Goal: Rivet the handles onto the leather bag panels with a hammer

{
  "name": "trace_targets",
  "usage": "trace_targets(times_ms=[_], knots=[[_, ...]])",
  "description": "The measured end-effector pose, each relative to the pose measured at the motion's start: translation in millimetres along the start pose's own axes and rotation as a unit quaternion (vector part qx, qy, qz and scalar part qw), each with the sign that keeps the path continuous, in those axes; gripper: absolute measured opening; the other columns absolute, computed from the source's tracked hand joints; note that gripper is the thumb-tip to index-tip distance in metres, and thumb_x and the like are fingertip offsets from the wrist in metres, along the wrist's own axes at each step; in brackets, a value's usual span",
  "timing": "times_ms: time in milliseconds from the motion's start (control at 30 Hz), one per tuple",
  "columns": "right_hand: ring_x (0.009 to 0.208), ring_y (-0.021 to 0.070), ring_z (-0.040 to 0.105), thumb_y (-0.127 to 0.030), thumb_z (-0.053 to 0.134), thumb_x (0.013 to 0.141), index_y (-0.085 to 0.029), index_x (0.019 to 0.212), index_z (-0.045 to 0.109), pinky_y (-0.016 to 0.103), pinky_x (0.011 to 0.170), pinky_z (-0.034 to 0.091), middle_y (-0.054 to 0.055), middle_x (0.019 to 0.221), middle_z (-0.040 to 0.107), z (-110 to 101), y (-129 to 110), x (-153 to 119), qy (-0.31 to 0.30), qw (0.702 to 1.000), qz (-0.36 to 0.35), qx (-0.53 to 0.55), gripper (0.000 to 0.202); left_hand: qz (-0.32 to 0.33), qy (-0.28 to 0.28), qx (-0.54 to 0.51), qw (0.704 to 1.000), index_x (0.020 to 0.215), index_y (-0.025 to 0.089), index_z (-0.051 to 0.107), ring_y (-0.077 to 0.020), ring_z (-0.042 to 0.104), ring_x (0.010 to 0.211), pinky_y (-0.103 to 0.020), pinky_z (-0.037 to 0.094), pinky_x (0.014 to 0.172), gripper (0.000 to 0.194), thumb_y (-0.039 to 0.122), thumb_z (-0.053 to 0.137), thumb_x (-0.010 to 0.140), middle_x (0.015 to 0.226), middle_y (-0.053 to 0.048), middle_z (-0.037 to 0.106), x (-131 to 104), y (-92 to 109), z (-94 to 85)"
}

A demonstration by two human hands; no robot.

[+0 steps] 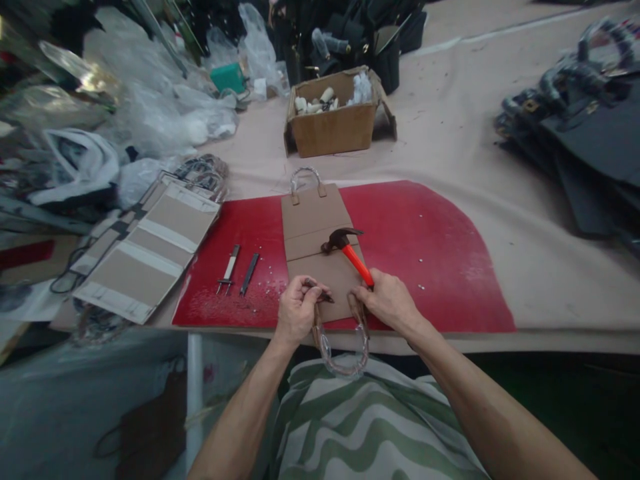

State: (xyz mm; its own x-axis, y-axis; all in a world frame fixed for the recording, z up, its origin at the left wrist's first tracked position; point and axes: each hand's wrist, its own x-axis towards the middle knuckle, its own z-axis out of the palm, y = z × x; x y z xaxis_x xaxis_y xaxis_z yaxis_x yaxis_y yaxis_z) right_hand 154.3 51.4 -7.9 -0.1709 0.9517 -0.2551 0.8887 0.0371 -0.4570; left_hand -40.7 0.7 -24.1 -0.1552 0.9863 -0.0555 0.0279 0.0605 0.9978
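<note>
A tan bag panel (pixel 320 230) with a plastic-wrapped handle at each end lies flat on a red mat (pixel 410 267). My right hand (pixel 390 300) is closed round the orange grip of a claw hammer (pixel 355 257), whose dark head is over the panel's middle. Its fingers are by the base of the near handle (pixel 345 363), which hangs over the table edge. My left hand (pixel 300 310) pinches a small dark pointed tool (pixel 326 297) above the panel's near left corner. Left of the panel lie a pronged punch (pixel 229 270) and a dark metal bar tool (pixel 249 275).
A cardboard box (pixel 333 130) of small white pieces stands behind the mat. Stacked panels (pixel 160 233) lie at the left, below crumpled plastic bags (pixel 160 100). Dark bag pieces (pixel 590 133) are piled at the right, and black bags (pixel 350 40) at the back.
</note>
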Motion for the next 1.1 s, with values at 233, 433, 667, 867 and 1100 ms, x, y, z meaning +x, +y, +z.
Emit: trace_targets(times_ms=[233,433,667,867,1100], knots=[[0.070,0.0204,0.061,-0.040,0.054,0.085,-0.018,0.090,0.061,0.028,0.058,0.031,0.007,0.078,0.068,-3,-1,-1,-0.005,1.000,-0.008,-0.004,0.023,0.011,0.007,0.021,1.000,0.094,0.018,0.051,-0.0174,0.071,0.079,-0.035,0.060,0.078,0.016,0.033,0.055,0.091,0.085,-0.005,0.072,-3,-1,0.3],[0.068,0.0207,0.060,-0.040,0.054,0.085,-0.018,0.093,0.062,0.029,0.058,0.030,0.007,0.077,0.067,-1,0,-1,0.001,1.000,-0.012,-0.004,0.025,0.059,0.000,0.090,0.994,0.094,0.019,0.053,-0.0159,0.070,0.079,-0.032,0.058,0.077,0.010,0.028,0.049,0.093,0.085,-0.004,0.071,-6,0,1.5],[0.065,0.0196,0.056,-0.040,0.054,0.083,-0.018,0.089,0.061,0.028,0.055,0.027,0.005,0.072,0.064,1,1,-1,0.010,1.000,-0.015,0.008,0.024,0.226,-0.046,0.283,0.931,0.098,0.020,0.057,-0.0150,0.066,0.081,-0.027,0.053,0.076,0.013,0.022,0.045,0.094,0.089,-0.006,0.069,-12,-3,4.2],[0.059,0.0139,0.049,-0.038,0.042,0.090,-0.020,0.069,0.051,0.025,0.054,0.029,0.001,0.064,0.055,-4,4,0,0.007,0.994,-0.030,0.105,0.029,0.216,-0.073,0.303,0.925,0.094,0.020,0.058,-0.0162,0.066,0.079,-0.028,0.052,0.074,0.016,0.024,0.042,0.095,0.086,-0.006,0.068,-8,-6,4.2],[0.045,0.0129,0.042,-0.048,0.031,0.094,-0.025,0.070,0.039,0.026,0.048,0.028,-0.003,0.052,0.046,-80,-13,-62,0.087,0.977,-0.111,0.157,0.035,0.243,-0.079,0.313,0.915,0.100,0.020,0.061,-0.0177,0.067,0.078,-0.029,0.054,0.072,0.019,0.024,0.043,0.094,0.087,-0.008,0.069,-12,-13,6.3]])
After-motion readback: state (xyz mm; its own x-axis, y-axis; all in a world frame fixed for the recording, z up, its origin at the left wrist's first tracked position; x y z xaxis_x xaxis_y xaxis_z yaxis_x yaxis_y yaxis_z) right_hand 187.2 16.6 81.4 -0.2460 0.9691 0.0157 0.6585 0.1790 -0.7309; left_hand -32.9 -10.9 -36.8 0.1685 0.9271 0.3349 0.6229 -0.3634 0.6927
